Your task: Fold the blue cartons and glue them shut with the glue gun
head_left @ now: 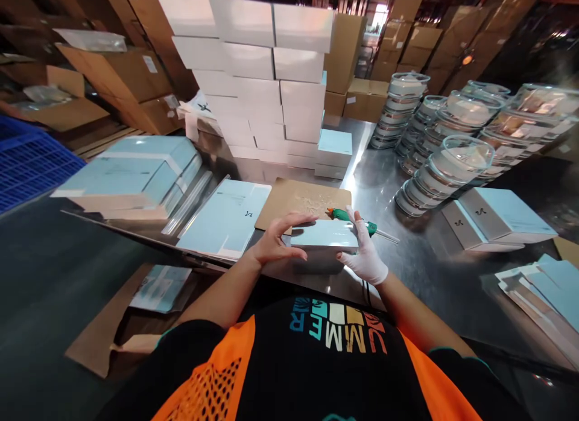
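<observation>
A small pale-blue box [324, 235] is held up between my two hands over the table's front edge. My left hand [283, 237], bare, grips its left end, fingers on the far side and thumb on the near side. On the right end my right hand [365, 255], in a white glove with some fingertips uncovered, has its fingers and thumb bent around the box. Just behind the box lies a green glue gun [371, 228] with an orange tip, partly hidden by the box and my right hand. Under its tip is a brown cardboard sheet [277, 199] with dried glue bits.
A tall stack of white boxes [257, 65] rises at the back. Flat blue sheets [226, 216] and bundled blue stacks [131, 167] lie left. Stacked clear round containers [446, 167], finished blue boxes [511, 213] and loose sheets [549, 288] occupy the right. A blue crate [36, 158] stands far left.
</observation>
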A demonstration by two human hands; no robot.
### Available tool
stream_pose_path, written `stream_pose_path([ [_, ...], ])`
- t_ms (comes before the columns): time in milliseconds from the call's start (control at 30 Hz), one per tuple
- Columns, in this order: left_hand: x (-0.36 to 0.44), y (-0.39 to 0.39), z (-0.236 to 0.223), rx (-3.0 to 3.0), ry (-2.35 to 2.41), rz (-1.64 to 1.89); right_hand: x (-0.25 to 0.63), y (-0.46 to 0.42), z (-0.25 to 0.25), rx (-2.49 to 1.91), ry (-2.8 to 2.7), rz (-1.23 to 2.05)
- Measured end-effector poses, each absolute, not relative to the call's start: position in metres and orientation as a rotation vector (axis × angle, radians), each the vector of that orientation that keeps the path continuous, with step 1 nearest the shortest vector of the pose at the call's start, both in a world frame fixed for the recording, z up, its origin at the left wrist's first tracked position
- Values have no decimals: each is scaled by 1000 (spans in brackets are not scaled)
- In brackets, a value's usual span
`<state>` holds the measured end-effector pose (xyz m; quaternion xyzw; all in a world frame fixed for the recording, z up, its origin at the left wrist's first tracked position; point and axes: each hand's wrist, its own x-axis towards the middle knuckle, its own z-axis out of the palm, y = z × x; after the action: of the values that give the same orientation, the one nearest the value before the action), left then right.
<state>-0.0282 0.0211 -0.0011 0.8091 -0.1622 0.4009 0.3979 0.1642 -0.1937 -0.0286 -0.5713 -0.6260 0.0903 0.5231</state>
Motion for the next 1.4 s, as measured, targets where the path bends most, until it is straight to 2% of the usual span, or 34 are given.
stream_pose_path([
  [133, -27, 20, 11, 2301, -652, 984, 157, -194, -48, -1391, -1471, 264],
  [467, -38, 14, 15, 2415, -667, 875, 151, -186, -48, -1310, -1471, 362],
  [700, -46, 17, 17, 2331, -601, 727, 153, -196, -17, -1207, -1636, 89],
  [900, -40, 11, -1, 1969, -373, 931, 159, -198, -1, -1190, -1659, 220],
  [1000, -36, 10, -3, 2010, -479, 1051, 161, -196, 2, -1180, -1677, 235],
  [1200, -34, 9, -1, 2078, -489, 1052, 161, -196, 7, -1187, -1684, 237],
  [1400, -39, 3, 2, 2110, -533, 1063, 163, -199, -28, -1293, -1605, 216],
])
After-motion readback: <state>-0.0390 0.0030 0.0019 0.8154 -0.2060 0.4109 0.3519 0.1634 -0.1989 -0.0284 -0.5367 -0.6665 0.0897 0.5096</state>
